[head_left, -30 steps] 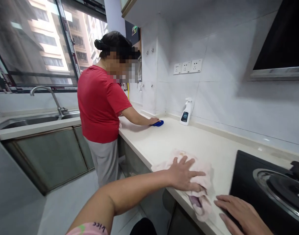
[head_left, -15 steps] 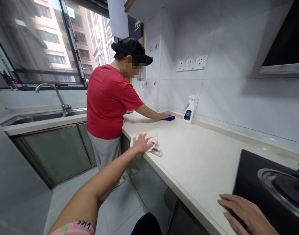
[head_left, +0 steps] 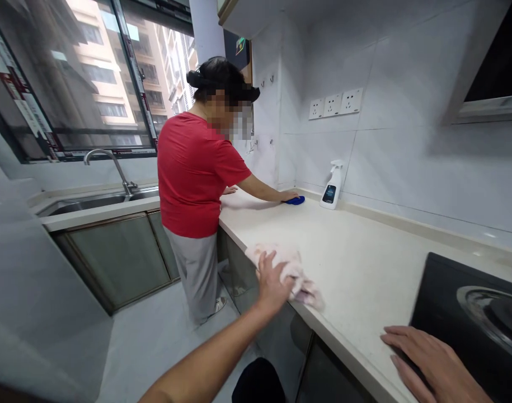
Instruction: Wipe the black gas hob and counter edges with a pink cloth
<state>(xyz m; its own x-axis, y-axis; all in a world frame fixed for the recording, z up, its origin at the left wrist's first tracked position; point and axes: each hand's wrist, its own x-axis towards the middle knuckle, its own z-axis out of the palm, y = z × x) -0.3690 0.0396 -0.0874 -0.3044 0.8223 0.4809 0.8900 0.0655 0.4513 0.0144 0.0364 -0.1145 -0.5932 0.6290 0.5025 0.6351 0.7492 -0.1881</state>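
Under my left hand (head_left: 275,282) is a pale pink cloth (head_left: 300,268), pressed against the front edge of the cream countertop (head_left: 356,246). The fingers of that hand are bent over the cloth, and part of it bunches out to the right. My right hand (head_left: 427,358) lies with fingers stretched out at the near left corner of the black gas stove (head_left: 440,280), partly over the counter. It holds nothing.
A co-worker in a red shirt (head_left: 197,179) leans over the far counter with a hand on a blue cloth (head_left: 295,200). A white spray bottle (head_left: 331,187) stands by the wall. A sink (head_left: 88,206) with a faucet (head_left: 113,165) is at the left.
My left hand has drawn the pink cloth along the counter edge toward me and to the right. My right hand stays by the stove. The view has shifted slightly.
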